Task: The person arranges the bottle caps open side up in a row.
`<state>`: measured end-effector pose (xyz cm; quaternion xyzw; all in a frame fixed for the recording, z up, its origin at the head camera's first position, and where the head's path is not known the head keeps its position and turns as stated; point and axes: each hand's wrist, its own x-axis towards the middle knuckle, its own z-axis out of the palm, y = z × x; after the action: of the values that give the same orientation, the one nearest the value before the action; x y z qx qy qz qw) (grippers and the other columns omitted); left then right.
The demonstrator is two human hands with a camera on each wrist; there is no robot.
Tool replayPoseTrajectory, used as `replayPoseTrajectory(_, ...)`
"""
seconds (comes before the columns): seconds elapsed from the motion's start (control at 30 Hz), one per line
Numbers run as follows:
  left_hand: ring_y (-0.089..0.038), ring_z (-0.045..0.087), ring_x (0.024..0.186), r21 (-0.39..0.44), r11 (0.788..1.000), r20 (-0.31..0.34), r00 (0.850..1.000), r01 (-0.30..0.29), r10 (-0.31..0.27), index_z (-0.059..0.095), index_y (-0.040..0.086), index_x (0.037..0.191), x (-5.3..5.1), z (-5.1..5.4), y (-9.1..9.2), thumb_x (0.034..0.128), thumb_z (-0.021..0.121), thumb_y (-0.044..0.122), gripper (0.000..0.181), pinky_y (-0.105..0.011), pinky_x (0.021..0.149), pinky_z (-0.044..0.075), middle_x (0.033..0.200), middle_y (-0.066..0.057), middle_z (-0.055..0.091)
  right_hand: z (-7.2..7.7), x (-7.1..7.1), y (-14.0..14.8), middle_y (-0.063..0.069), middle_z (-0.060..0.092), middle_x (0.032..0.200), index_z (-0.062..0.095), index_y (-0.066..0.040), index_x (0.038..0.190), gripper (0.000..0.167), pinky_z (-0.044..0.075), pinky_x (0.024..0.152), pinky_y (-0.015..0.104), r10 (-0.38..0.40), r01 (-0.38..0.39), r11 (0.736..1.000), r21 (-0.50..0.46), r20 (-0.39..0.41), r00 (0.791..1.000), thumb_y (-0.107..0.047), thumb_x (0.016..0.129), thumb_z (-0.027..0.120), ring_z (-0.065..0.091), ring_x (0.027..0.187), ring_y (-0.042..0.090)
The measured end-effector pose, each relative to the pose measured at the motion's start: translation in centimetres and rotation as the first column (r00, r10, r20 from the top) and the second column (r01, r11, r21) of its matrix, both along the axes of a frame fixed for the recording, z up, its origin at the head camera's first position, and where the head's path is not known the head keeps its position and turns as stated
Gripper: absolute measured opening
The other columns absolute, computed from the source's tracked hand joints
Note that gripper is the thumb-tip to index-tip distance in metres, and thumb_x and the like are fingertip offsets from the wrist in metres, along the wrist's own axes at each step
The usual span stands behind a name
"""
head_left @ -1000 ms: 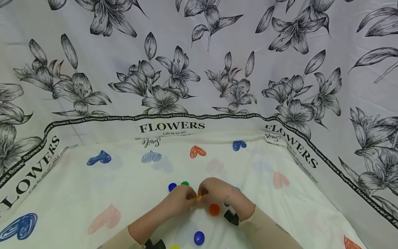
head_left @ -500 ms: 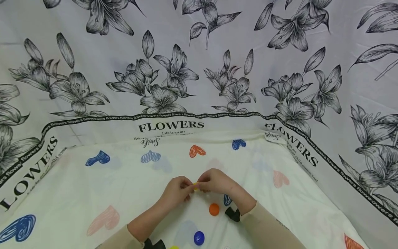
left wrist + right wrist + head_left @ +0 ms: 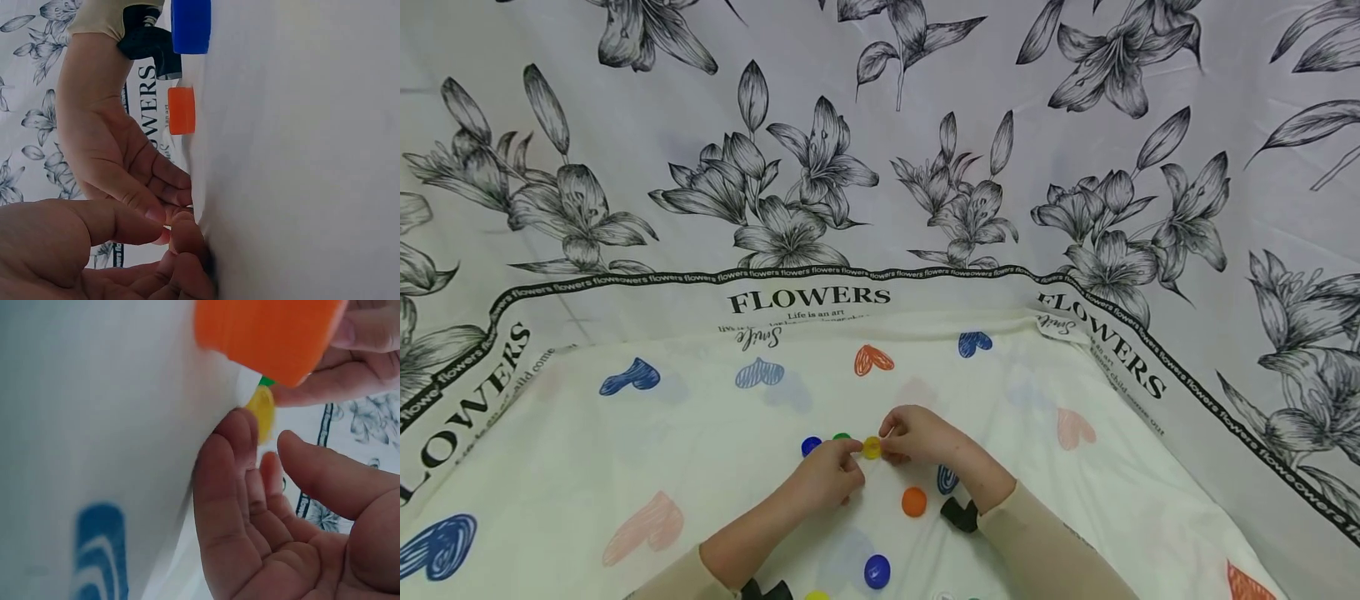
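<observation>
A small yellow bottle cap (image 3: pixel 871 448) sits between the fingertips of both hands in the head view. My left hand (image 3: pixel 827 475) reaches to its left side, index finger extended against it and thumb held apart. On its other side is my right hand (image 3: pixel 919 435), fingertips at the edge. The right wrist view shows that hand's thumb standing away from its fingers, with the yellow cap (image 3: pixel 265 415) just past them. A blue cap (image 3: pixel 811 447) and a green cap (image 3: pixel 842 437) lie left of the yellow one, partly behind the left hand. Fingers hide the yellow cap in the left wrist view.
An orange cap (image 3: pixel 913 502) and another blue cap (image 3: pixel 877 572) lie nearer the body. A second yellow cap (image 3: pixel 817 596) is cut off by the bottom edge. A heart-print white cloth (image 3: pixel 737 450) covers the surface, with a flower-print curtain (image 3: pixel 700 108) behind.
The yellow cap, earlier pinched between both hands, now shows between parted fingertips. The left hand has drawn slightly back, and the blue and green caps are visible again.
</observation>
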<state>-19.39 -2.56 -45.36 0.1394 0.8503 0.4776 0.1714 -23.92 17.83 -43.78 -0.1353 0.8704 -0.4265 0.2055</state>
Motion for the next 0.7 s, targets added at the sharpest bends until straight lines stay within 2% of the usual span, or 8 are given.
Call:
replayPoseTrajectory(0.13,-0.013,0.049,0.052,-0.030,0.999,0.011,1.000,0.018,-0.017,0.051,-0.009,0.142,0.18,0.02,0.04,0.0892,0.066,0.003,0.056,-0.027,0.051,0.037,0.070,-0.002,0.058,-0.13,-0.11,0.06,0.002,0.069,0.092,0.069,-0.002,0.108,0.011,0.055,0.074,0.029,0.030,-0.030,1.000,0.001,-0.011,1.000,-0.008,0.099,0.066,0.066,0.080,0.017)
replayPoseTrajectory(0.27,-0.014,0.049,0.054,-0.083,0.996,0.040,0.999,0.019,-0.016,0.049,-0.008,0.145,0.34,0.05,0.20,0.0922,0.068,0.007,0.058,-0.027,0.052,0.038,0.069,-0.002,0.057,-0.17,-0.06,0.10,0.003,0.068,0.092,0.066,-0.003,0.113,0.016,0.054,0.073,0.029,0.033,-0.033,0.999,0.005,-0.009,0.999,-0.008,0.098,0.067,0.065,0.080,0.019)
replayPoseTrajectory(0.4,-0.015,0.049,0.058,-0.120,0.992,0.037,0.999,0.030,-0.026,0.048,-0.008,0.146,0.35,0.18,0.25,0.0924,0.069,0.009,0.060,-0.025,0.053,0.037,0.069,-0.002,0.056,0.11,-0.04,0.02,0.004,0.065,0.094,0.061,-0.002,0.121,0.026,0.054,0.073,0.031,0.021,-0.021,1.000,0.014,-0.008,1.000,-0.008,0.097,0.069,0.063,0.080,0.020)
replayPoseTrajectory(0.53,-0.015,0.048,0.059,-0.126,0.991,0.036,0.999,0.037,-0.033,0.047,-0.009,0.147,0.35,0.27,0.26,0.0922,0.070,0.009,0.061,-0.025,0.053,0.036,0.069,-0.002,0.056,0.31,0.09,-0.07,0.004,0.064,0.097,0.059,-0.002,0.127,0.033,0.054,0.074,0.031,0.015,-0.015,0.999,0.028,-0.011,1.000,-0.007,0.096,0.071,0.061,0.082,0.019)
replayPoseTrajectory(0.7,-0.016,0.049,0.059,-0.122,0.992,0.044,0.999,0.031,-0.026,0.049,-0.010,0.144,0.38,0.43,0.35,0.0917,0.069,0.008,0.059,-0.026,0.054,0.036,0.069,-0.003,0.056,0.68,0.36,0.21,0.003,0.063,0.097,0.060,-0.004,0.126,0.033,0.053,0.077,0.033,0.035,-0.033,0.997,0.070,-0.029,0.999,-0.009,0.096,0.072,0.060,0.085,0.020)
